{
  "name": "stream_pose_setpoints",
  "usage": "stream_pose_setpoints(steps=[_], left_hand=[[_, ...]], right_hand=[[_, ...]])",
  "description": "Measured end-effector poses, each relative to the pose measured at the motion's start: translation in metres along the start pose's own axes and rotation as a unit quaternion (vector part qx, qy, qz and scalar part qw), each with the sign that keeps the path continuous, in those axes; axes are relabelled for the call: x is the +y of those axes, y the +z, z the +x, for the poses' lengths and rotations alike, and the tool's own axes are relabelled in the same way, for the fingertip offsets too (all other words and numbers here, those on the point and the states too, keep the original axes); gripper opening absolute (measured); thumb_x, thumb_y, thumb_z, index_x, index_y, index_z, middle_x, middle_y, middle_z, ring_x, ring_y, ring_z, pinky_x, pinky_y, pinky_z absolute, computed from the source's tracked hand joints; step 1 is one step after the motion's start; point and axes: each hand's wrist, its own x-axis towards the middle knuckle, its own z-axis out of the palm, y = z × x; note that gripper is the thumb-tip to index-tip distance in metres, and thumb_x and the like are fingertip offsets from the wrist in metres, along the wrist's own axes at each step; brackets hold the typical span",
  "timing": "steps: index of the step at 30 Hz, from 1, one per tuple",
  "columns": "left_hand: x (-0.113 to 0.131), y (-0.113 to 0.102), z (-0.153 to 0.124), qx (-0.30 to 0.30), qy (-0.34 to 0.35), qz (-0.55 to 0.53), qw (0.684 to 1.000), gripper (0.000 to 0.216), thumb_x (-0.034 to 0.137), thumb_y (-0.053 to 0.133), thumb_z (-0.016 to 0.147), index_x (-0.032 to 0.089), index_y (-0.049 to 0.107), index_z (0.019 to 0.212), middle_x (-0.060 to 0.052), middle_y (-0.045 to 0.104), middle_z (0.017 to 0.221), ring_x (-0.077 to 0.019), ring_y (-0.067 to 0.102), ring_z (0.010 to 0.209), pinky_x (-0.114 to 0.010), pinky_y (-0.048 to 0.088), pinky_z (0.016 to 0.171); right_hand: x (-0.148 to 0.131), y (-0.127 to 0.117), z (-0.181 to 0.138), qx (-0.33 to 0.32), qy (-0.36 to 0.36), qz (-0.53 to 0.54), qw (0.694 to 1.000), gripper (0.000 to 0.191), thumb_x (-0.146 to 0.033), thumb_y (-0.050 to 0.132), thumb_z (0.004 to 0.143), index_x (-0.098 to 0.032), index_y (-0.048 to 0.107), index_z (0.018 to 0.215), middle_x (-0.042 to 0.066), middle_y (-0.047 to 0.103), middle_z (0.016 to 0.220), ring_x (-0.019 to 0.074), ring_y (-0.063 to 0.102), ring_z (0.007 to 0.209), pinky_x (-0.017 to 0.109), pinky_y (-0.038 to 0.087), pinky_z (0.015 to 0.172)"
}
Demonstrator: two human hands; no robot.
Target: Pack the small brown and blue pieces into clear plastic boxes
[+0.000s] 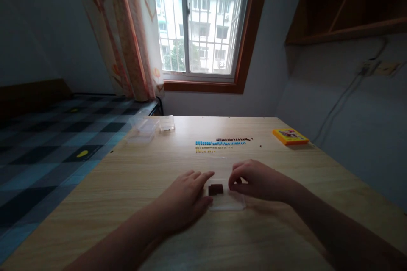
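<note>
A shallow clear plastic box or lid [233,205] lies on the table in front of me, with small dark brown blocks [216,189] at its left part. My left hand [192,192] rests at its left edge, thumb and index finger apart on either side of the brown blocks. Over the right edge, my right hand [249,180] has its fingers curled with thumb and index pinched together. Whatever sits between those fingertips is too small or hidden to make out. Beyond the hands, tiny blue pieces [219,143], brown pieces [233,139] and yellow pieces [205,151] lie in rows.
Clear plastic containers [143,131] stand at the table's back left. A yellow box [290,136] with a picture lies near the right edge. One loose piece [260,146] is right of the rows. A checkered bed [79,135] adjoins the left side.
</note>
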Motion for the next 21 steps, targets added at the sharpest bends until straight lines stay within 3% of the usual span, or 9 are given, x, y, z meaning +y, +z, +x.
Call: stream_pose_setpoints(steps=[7, 16, 19, 21], left_hand=[[0.0, 0.0, -0.001, -0.005, -0.005, 0.004, 1.0, 0.054, 0.031, 0.056, 0.088, 0.021, 0.049, 0.141, -0.009, 0.066, 0.118, -0.0294, 0.056, 0.115, -0.046, 0.044, 0.102], [-0.004, 0.003, -0.001, 0.0, 0.004, 0.003, 1.0, 0.055, 0.03, 0.055, 0.088, 0.022, 0.048, 0.142, -0.009, 0.065, 0.12, -0.0294, 0.055, 0.116, -0.046, 0.044, 0.101], [-0.004, 0.003, 0.0, -0.005, 0.001, 0.003, 1.0, 0.056, 0.03, 0.054, 0.088, 0.022, 0.047, 0.143, -0.01, 0.065, 0.12, -0.0292, 0.056, 0.115, -0.046, 0.043, 0.101], [-0.004, 0.003, 0.0, -0.002, 0.0, 0.0, 1.0, 0.056, 0.03, 0.054, 0.088, 0.022, 0.047, 0.143, -0.009, 0.066, 0.119, -0.029, 0.056, 0.115, -0.046, 0.043, 0.102]], right_hand=[[-0.013, 0.017, 0.004, -0.056, 0.032, -0.034, 0.997, 0.019, -0.009, 0.063, 0.074, -0.021, 0.077, 0.079, 0.0, 0.07, 0.077, 0.0111, 0.057, 0.066, 0.022, 0.04, 0.064], [-0.015, 0.029, 0.003, -0.02, 0.013, -0.022, 0.999, 0.012, -0.014, 0.068, 0.075, -0.022, 0.077, 0.079, -0.001, 0.069, 0.076, 0.0091, 0.056, 0.062, 0.02, 0.037, 0.06], [-0.007, 0.023, 0.005, 0.03, -0.008, -0.009, 0.999, 0.009, -0.021, 0.069, 0.08, -0.023, 0.077, 0.084, -0.002, 0.069, 0.074, 0.0098, 0.057, 0.064, 0.021, 0.039, 0.062], [0.007, 0.013, 0.007, 0.108, -0.002, -0.011, 0.994, 0.012, -0.026, 0.065, 0.085, -0.022, 0.076, 0.084, -0.001, 0.068, 0.072, 0.0105, 0.057, 0.064, 0.022, 0.041, 0.063]])
